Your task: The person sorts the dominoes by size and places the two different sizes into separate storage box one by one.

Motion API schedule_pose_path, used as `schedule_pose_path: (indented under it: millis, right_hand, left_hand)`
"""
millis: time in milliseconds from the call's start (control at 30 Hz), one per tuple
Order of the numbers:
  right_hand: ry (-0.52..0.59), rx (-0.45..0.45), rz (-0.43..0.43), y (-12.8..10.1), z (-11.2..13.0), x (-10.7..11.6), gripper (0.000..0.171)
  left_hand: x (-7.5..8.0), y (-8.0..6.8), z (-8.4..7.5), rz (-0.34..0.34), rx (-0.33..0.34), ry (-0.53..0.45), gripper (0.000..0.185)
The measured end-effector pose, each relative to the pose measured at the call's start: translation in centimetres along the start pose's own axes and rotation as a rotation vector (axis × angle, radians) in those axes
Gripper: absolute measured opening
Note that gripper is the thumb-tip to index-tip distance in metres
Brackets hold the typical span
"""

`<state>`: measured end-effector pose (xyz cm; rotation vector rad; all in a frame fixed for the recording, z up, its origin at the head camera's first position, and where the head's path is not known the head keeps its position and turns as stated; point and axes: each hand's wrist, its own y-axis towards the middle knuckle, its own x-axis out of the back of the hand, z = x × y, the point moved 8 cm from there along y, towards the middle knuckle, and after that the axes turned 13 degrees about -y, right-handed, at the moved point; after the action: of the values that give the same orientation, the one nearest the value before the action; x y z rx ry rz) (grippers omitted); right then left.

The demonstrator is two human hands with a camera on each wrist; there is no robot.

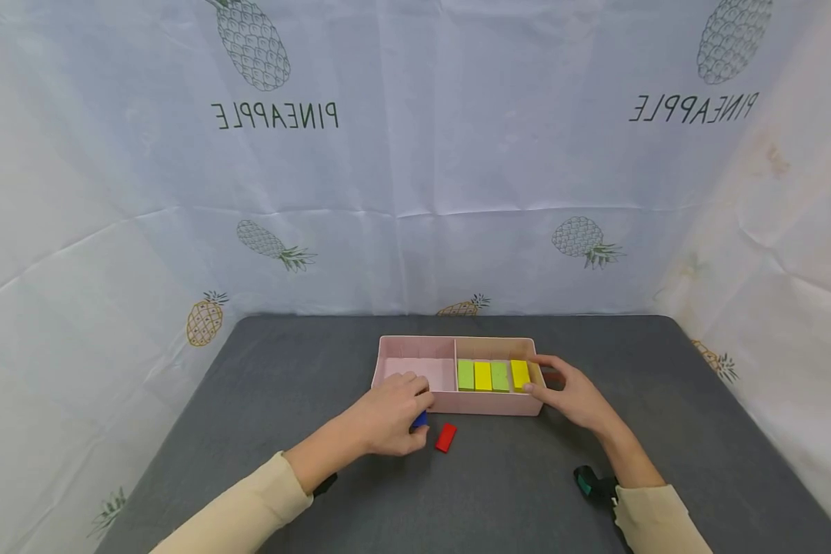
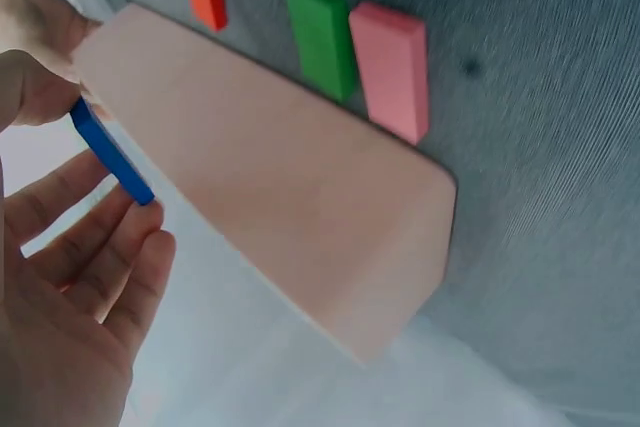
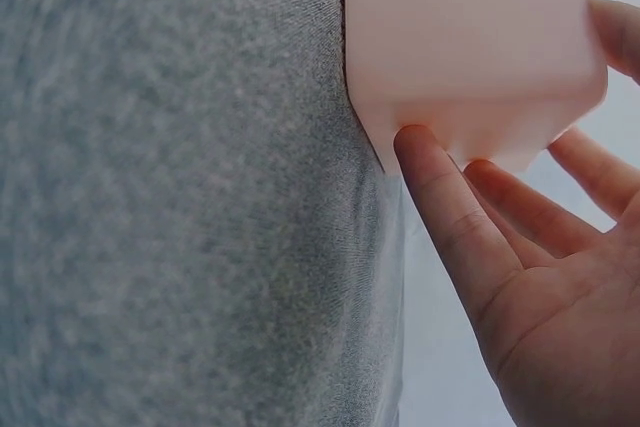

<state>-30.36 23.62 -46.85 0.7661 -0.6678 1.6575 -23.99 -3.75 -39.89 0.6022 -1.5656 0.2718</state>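
Observation:
My left hand (image 1: 390, 415) pinches a blue block (image 2: 110, 152) between thumb and fingertips, just in front of the pink box (image 1: 488, 404). At the box's right end, my right hand (image 1: 573, 394) grips it, with the thumb at the front corner and the fingers against the end wall (image 3: 480, 27). Several green and yellow blocks (image 1: 482, 376) stand in a row in the right compartment; the rightmost yellow block (image 1: 520, 375) sits slightly apart, beside my thumb. A divider separates them from the left compartment (image 1: 415, 369), which my left hand partly covers.
A red block (image 1: 446, 437) lies on the dark grey table before the box. A green block (image 2: 322, 39) and a pink block (image 2: 392, 69) lie along the box's front wall, hidden behind my left hand in the head view. A pineapple-print curtain (image 1: 415, 169) surrounds the table.

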Motion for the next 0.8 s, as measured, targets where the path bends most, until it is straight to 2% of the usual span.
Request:
schedule_pose_path:
  millis: [200,400,667,800]
  right_hand:
    - [-0.001,-0.001,-0.002,0.0,0.1,0.0,0.074]
    - [-0.01,-0.013,-0.009,-0.2,-0.2,0.2,0.075]
    - [-0.005,0.003,-0.015,-0.2,0.1,0.3,0.074]
    - [-0.004,0.005,-0.013,-0.2,0.3,0.1,0.074]
  left_hand:
    - [1.2,1.1,0.6,-0.042,-0.027,0.022,0.021]
    - [1.7,2.6,1.3,-0.043,-0.008,0.03,0.023]
    - [1.2,4.0,3.1,-0.023,0.028,0.021,0.022]
    - [0.7,4.5,4.5,-0.007,0.08,0.026,0.019]
